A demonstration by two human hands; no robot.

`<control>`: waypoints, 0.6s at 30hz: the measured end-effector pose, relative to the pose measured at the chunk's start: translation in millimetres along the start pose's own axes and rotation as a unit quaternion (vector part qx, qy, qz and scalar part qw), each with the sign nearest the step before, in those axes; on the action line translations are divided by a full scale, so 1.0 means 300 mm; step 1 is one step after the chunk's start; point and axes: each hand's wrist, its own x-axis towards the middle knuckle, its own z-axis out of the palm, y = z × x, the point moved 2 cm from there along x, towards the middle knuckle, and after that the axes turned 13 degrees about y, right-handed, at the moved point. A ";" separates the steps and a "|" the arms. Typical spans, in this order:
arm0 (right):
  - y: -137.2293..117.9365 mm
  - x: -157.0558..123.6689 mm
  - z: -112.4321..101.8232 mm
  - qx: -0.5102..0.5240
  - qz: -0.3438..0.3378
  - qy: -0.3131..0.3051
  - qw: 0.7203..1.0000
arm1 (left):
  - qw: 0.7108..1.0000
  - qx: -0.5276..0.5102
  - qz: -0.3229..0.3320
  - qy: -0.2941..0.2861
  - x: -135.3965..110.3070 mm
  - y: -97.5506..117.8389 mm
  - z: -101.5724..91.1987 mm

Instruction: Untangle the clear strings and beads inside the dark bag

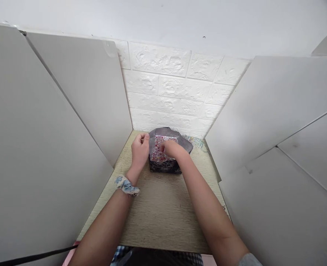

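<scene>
Left grip point(140, 146): thumb and fingers drawn together at the left edge of a grey bag point(163, 131); impossible to tell whether pinched on something thin. Right grip point(172, 148): fingertips down among pink, red and clear beads point(158, 143) in the open bag; closed on any or not, cannot tell. Just below and nearer than the right grip, a dark patterned box point(165, 167) under the bag. Beyond and right of it, pale bead strands point(198, 143) on the desk point(163, 214). Likely hazards: beads spilling over the bag's low front edge, from a quick lift of the right grip; bag slumping, from a tug at its rim; strands snagged, from a wide sideways sweep.
</scene>
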 end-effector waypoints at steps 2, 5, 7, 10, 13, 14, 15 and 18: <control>-0.003 -0.004 -0.002 -0.001 0.003 -0.015 1.000 | 1.000 -0.004 0.001 -0.001 -0.001 0.002 0.000; -0.010 -0.002 0.003 0.003 0.002 -0.030 1.000 | 1.000 -0.012 -0.001 -0.004 -0.002 0.004 0.001; -0.014 0.002 0.009 0.006 0.004 -0.037 0.999 | 1.000 -0.013 -0.002 -0.004 -0.002 0.004 0.001; -0.017 0.011 0.020 0.004 0.007 -0.035 0.999 | 1.000 -0.014 -0.003 -0.003 -0.001 0.005 0.000; -0.016 0.018 0.029 -0.001 0.010 -0.025 1.000 | 1.000 -0.025 -0.008 -0.003 -0.001 0.007 0.000; -0.016 0.019 0.031 -0.003 0.011 -0.021 1.000 | 0.999 -0.030 -0.011 -0.004 -0.002 0.008 0.000; -0.015 0.019 0.033 -0.007 0.010 -0.018 1.000 | 0.999 -0.035 -0.016 -0.004 -0.002 0.010 0.001; -0.015 0.018 0.037 -0.030 0.004 -0.002 1.000 | 0.999 -0.045 -0.027 -0.006 -0.006 0.020 0.002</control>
